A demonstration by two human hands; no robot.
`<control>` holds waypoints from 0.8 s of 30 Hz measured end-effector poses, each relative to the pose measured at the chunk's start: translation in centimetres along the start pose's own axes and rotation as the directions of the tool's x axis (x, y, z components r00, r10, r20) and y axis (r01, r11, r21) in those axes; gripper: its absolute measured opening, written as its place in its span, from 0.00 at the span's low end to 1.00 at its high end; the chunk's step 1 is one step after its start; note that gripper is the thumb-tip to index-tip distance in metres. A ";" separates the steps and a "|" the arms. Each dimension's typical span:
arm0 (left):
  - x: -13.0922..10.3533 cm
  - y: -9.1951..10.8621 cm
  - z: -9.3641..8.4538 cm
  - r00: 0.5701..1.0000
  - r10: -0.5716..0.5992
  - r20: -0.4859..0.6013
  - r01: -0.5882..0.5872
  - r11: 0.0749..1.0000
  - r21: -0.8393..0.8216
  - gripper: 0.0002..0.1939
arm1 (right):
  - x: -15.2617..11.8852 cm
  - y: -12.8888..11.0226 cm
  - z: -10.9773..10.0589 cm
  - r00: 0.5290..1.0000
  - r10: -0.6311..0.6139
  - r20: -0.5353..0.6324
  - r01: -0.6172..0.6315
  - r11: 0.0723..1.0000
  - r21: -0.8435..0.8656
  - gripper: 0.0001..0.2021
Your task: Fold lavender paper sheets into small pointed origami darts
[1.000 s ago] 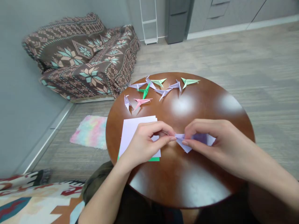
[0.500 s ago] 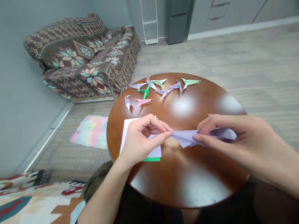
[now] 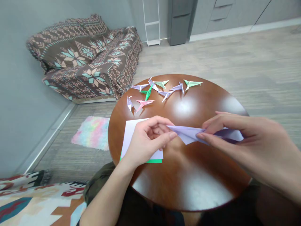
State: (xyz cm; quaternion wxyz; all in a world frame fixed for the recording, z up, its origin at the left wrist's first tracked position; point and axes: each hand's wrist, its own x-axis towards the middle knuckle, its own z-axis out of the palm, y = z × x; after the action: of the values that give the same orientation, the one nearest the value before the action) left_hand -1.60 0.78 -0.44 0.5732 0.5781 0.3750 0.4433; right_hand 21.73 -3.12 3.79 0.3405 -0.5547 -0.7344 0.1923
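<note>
Between my hands a folded lilac origami paper (image 3: 187, 133) is held above the round table, its narrow point toward the left. My right hand (image 3: 237, 135) pinches it near the middle between thumb and fingers, with more of the paper showing behind the thumb. At the pointed end is my left hand (image 3: 151, 138); its thumb and forefinger stand apart, and the tip lies against or just by the forefinger. Under the left hand, a stack of square paper (image 3: 131, 130) shows lilac on top and a green edge (image 3: 154, 161) below.
Several folded paper birds, among them a pink one (image 3: 144, 103), a green one (image 3: 148, 92) and a pale green one (image 3: 191, 83), lie along the far side of the brown table (image 3: 211, 103). A covered sofa (image 3: 91, 62) and a fluffy rug (image 3: 91, 133) are at the left.
My left thumb and forefinger have parted from their pinch on the paper's tip. The tip has risen slightly, and my right hand has shifted a little right, still pinching the paper.
</note>
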 end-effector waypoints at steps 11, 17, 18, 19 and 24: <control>-0.3 -0.1 1.2 0.997 -0.053 -0.047 0.050 0.996 -0.071 0.13 | 0.0 -0.3 0.3 0.999 -0.011 0.031 0.010 0.998 0.060 0.09; -0.2 -0.2 1.2 0.995 0.038 -0.096 -0.039 0.999 -0.011 0.12 | 0.0 -0.4 0.4 0.996 0.073 0.042 -0.078 0.987 0.137 0.09; -0.1 -0.1 1.2 0.991 0.085 -0.102 -0.086 0.996 -0.006 0.12 | -0.1 -0.5 0.5 0.996 0.083 0.033 -0.087 0.987 0.138 0.09; -0.1 -0.1 1.4 0.988 0.116 -0.102 -0.117 0.993 -0.006 0.12 | -0.2 -0.5 0.5 0.996 0.089 0.024 -0.091 0.986 0.139 0.09; -0.4 -0.2 2.1 0.998 -0.059 -0.037 0.056 0.995 -0.081 0.12 | -0.3 -0.7 0.9 0.997 0.072 0.008 -0.072 0.976 0.205 0.10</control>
State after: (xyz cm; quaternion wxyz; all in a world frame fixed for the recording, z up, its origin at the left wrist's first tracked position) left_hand 0.31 -0.27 -0.57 0.6012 0.5347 0.3846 0.4525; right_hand 20.67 -3.51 3.57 0.3884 -0.5427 -0.6903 0.2796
